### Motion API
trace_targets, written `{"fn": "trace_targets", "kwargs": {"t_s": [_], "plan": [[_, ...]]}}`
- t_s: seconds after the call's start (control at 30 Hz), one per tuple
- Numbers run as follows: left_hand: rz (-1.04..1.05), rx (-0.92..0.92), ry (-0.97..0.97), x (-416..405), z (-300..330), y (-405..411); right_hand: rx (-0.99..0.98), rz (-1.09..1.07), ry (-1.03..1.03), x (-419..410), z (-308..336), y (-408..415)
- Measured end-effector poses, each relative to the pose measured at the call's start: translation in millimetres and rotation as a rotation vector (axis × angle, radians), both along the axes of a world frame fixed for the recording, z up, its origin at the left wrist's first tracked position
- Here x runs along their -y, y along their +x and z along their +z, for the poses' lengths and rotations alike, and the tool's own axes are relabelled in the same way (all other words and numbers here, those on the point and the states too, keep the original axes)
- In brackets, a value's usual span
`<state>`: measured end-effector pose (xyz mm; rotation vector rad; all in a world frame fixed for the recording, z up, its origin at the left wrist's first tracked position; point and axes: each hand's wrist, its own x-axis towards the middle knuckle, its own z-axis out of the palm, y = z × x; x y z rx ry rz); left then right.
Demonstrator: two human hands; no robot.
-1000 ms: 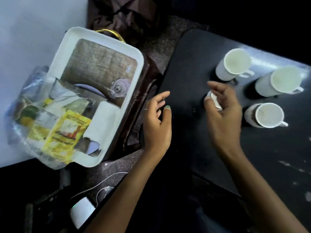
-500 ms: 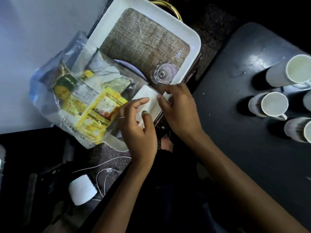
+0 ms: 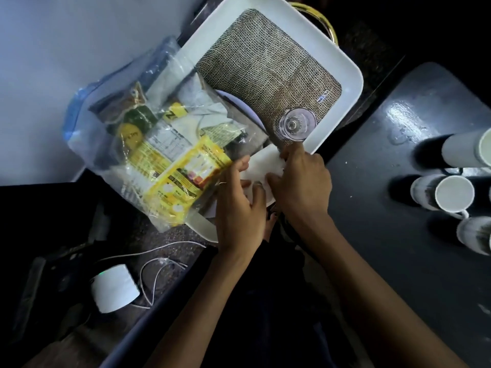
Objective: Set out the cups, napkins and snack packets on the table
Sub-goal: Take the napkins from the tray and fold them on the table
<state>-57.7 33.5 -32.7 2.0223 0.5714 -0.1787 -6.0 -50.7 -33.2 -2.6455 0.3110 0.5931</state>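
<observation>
**Both hands on the napkins at the tray's near edge**

The left hand (image 3: 240, 205) and the right hand (image 3: 303, 184) meet over a stack of white folded paper napkins (image 3: 261, 162) that lies at the near rim of a white rectangular plastic tray (image 3: 345, 62). The left thumb and fingers curl around the stack's left side, pinching it. The right fingers are bent down onto its right side and top edge, closed on the paper as well. Only a small patch of napkin shows between the two hands.

Inside the tray lies a brown woven burlap mat (image 3: 268, 70), and on its near right corner sits a small clear glass (image 3: 295, 124), seen from above, just beyond the right fingertips. A clear plastic bag of snack packets (image 3: 148, 134) sprawls across the tray's left end and overhangs its side; a yellow printed snack packet (image 3: 191, 176) lies uppermost, touching the left hand's knuckles. A gold curved handle (image 3: 322, 21) juts from the tray's far end.

To the right, well apart from the hands, stands a dark glossy table (image 3: 398, 235). Three white ceramic mugs stand on it near the frame's right edge: the far one (image 3: 467, 151), the middle one (image 3: 449, 193) with its handle visible, and the near one (image 3: 475, 235), partly cut off.

On the floor at lower left rests a small white rounded device (image 3: 114, 288) with thin white cables (image 3: 159, 264) beside it.
</observation>
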Motion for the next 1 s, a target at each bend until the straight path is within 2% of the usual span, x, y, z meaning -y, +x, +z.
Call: {"fn": "trace_targets", "kwargs": {"t_s": [0.17,0.3,0.43,0.63,0.7,0.77,0.83,0.9,1.0], "plan": [[-0.055,-0.012,0.019,-3,0,1,-0.002,-0.019,-0.048,-2,-3,1],[-0.188,-0.04,0.204,-7,3,3,0.059,-0.009,-0.023,0,-4,-7],[-0.268,-0.039,0.394,-8,10,14,0.201,-0.11,0.237,14,3,-19],[-0.296,0.083,0.484,-4,25,34,0.186,-0.378,0.824,46,26,-18],[-0.26,0.089,0.381,1,33,39,0.173,-0.56,1.031,54,30,-14],[-0.19,0.093,0.183,8,39,43,0.126,-0.758,1.264,58,31,-11],[-0.107,0.079,0.012,15,43,46,0.054,-0.861,1.452,61,31,-12],[-0.015,0.03,-0.163,24,46,47,0.007,-0.854,1.448,62,30,-17],[0.046,-0.082,-0.277,41,46,45,0.031,-0.835,1.288,64,25,-25]]}}
